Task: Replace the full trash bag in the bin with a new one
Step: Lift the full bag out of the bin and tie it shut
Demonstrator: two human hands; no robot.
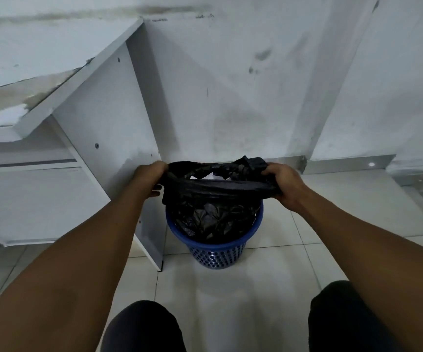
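Inside blue bin [216,246]: black bag [213,199], both hands [149,177] [285,185] gripping rim.

Setting: you stand in a plain indoor utility or office-type corner; the exact kind of room cannot be told. Fixtures you see: a white laminate bench [53,102] with a worn, peeling top edge and a side panel [108,118] with screw heads; scuffed, stained white walls [243,85] with a metal skirting strip [350,163] at their foot; a floor of pale glossy tiles [230,280]. Small goods: one blue perforated plastic bin [218,252], lined with a black trash bag [213,214], standing on the tiles just beside the bench's side panel.
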